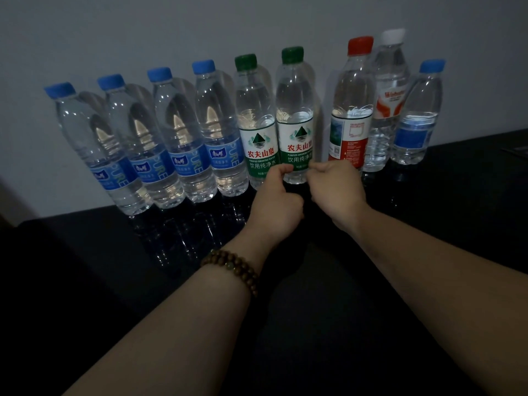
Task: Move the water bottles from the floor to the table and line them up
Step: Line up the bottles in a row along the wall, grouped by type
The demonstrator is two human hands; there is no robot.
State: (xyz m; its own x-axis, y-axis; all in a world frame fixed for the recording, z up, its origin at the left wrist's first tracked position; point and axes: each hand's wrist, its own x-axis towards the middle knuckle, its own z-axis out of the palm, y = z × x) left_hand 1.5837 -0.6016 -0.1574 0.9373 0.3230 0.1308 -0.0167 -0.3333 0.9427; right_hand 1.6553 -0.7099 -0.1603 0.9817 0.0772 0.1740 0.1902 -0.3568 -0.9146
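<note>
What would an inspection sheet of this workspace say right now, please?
Surface: glossy black table, reflective.
Job's things: nine upright in a row by the wall: four blue-labelled bottles, left green-capped bottle, right green-capped bottle, red-capped bottle, white-capped bottle, small blue-capped bottle.
Clutter: dark flat item at far right, unclear.
Grippers: left hand and right hand pinch the right green-capped bottle low down.
Cables: nothing seen.
Surroundings: plain grey wall.

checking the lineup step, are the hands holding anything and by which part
The left hand and right hand both hold the right green-capped bottle low on its body, at the label's bottom edge, one grip on each side.
</note>
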